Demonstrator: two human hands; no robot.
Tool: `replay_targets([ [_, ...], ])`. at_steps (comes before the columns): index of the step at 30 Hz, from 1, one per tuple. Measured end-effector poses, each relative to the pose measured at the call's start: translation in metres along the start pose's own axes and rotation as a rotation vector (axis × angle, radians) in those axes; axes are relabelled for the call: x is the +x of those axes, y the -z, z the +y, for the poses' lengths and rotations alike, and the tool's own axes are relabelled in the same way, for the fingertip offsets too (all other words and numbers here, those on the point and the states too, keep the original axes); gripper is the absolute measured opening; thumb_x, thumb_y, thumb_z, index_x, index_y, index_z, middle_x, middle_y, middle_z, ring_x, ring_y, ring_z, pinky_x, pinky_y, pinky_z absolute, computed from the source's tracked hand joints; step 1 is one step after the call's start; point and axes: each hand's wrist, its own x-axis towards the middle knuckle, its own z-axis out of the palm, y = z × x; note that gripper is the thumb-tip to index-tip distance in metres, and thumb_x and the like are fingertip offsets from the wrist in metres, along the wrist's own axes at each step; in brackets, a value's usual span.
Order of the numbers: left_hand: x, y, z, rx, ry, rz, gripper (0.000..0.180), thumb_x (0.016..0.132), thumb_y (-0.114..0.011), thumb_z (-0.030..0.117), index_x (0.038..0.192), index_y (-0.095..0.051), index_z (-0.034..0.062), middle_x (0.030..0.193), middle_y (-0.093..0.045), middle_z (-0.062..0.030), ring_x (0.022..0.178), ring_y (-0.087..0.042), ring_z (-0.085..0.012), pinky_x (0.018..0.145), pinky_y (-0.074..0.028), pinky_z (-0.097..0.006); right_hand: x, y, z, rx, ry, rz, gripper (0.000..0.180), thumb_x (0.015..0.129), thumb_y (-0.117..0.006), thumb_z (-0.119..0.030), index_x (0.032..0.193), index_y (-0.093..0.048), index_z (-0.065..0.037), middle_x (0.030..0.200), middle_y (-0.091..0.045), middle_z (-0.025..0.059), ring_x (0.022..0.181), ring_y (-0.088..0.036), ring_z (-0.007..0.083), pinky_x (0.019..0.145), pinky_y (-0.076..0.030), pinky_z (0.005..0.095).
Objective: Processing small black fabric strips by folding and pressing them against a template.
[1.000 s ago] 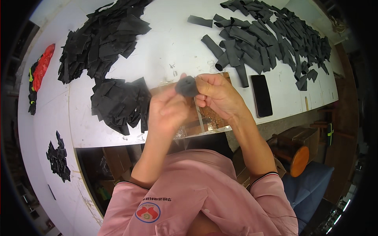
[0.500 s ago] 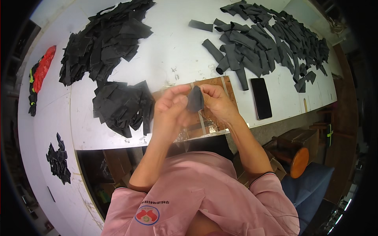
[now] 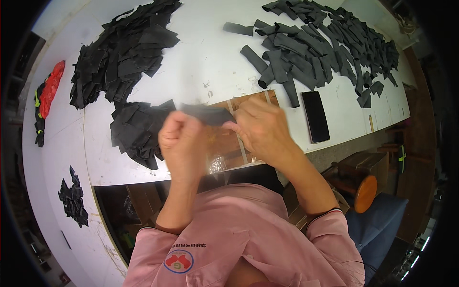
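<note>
A dark grey fabric tube [image 3: 208, 115] is stretched sideways between my hands, above a brown taped cardboard sheet [image 3: 224, 138] at the table's front edge. My right hand [image 3: 262, 125] is closed around the tube's right end, thumb underneath. At the other end my left hand [image 3: 181, 136] is curled into a fist and blurred by motion; its grip on the fabric is partly hidden. Close to the left hand lies a small heap of flat black fabric pieces [image 3: 138, 129]. Behind it spreads a larger pile of similar flat pieces [image 3: 119, 57].
Many dark fabric tubes [image 3: 301, 48] are heaped at the back right. A black phone [image 3: 316, 117] lies to the right of the cardboard. At far left are a red plastic bundle [image 3: 51, 88] and black scraps [image 3: 72, 198]. An orange round stool [image 3: 365, 193] stands below the table.
My hands have moved apart, the left one leftward. The fabric, bunched upright between my fingertips before, is now drawn out lengthwise as a tube.
</note>
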Motion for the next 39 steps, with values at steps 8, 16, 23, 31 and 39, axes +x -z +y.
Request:
replay_targets([
  [8,0.025,-0.019,0.005,0.359,0.17,-0.24,0.016,0.074,-0.057,0.0,0.089,-0.056,-0.0048,0.086,-0.058,-0.0116,0.08,-0.055,-0.0176,0.07,-0.045,-0.028,-0.011,-0.011,0.014,0.309,0.015,0.086,0.015,0.071,-0.061,-0.014,0.072,-0.056,-0.001,0.065,-0.054,0.0111,0.061,-0.054,0.026,0.053,-0.043,0.034],
  [16,0.024,-0.027,0.0,0.782,0.268,-0.241,0.012,0.073,-0.06,0.002,0.083,-0.059,-0.0036,0.079,-0.059,-0.0062,0.07,-0.053,-0.0086,0.063,-0.042,-0.02,-0.028,-0.031,0.029,0.345,-0.193,-0.097,0.012,0.075,-0.056,-0.014,0.074,-0.057,-0.002,0.066,-0.053,0.0137,0.062,-0.053,0.03,0.055,-0.042,0.0388],
  [23,0.016,-0.018,0.003,0.173,-0.043,-0.073,0.013,0.083,-0.048,0.003,0.09,-0.057,-0.0023,0.087,-0.06,-0.0121,0.075,-0.058,-0.0163,0.066,-0.049,-0.029,-0.007,-0.005,0.019,0.25,-0.143,-0.162,0.027,0.076,-0.058,-0.026,0.067,-0.054,-0.001,0.06,-0.051,0.0117,0.062,-0.052,0.0278,0.054,-0.042,0.0378],
  [31,0.016,-0.002,0.005,0.053,0.065,-0.019,0.017,0.082,-0.056,0.013,0.088,-0.057,-0.0024,0.088,-0.06,-0.0141,0.079,-0.058,-0.0187,0.073,-0.047,-0.03,-0.012,-0.02,0.017,0.184,-0.094,-0.175,0.031,0.076,-0.058,-0.028,0.062,-0.053,-0.002,0.057,-0.051,0.0101,0.057,-0.052,0.0276,0.05,-0.04,0.036],
  [39,0.006,0.042,0.016,0.735,-0.016,0.228,0.013,0.083,-0.054,0.01,0.085,-0.058,-0.0026,0.083,-0.061,-0.0115,0.078,-0.057,-0.0135,0.072,-0.044,-0.025,0.01,0.009,0.023,0.379,-0.175,-0.289,0.032,0.079,-0.056,-0.03,0.06,-0.053,-0.004,0.054,-0.049,0.01,0.05,-0.05,0.0231,0.046,-0.037,0.0342],
])
